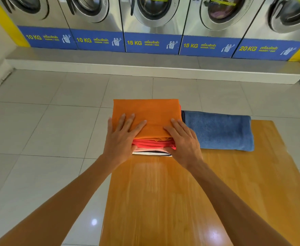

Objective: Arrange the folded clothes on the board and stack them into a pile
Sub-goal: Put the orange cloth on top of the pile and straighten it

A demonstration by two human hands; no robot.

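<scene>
Both hands, the left hand (121,137) and right hand (183,141), lie flat and apart on the orange-topped pile (145,112), with the blue towel (218,130) just beside the right one, its long axis running sideways across the board (163,201).

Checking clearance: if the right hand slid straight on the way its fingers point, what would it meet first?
Nothing, as far as this view shows: the right hand lies flat on the orange cloth, fingers aimed at its far left side. It would cross bare cloth to the far edge. The blue towel lies off to its right.
</scene>
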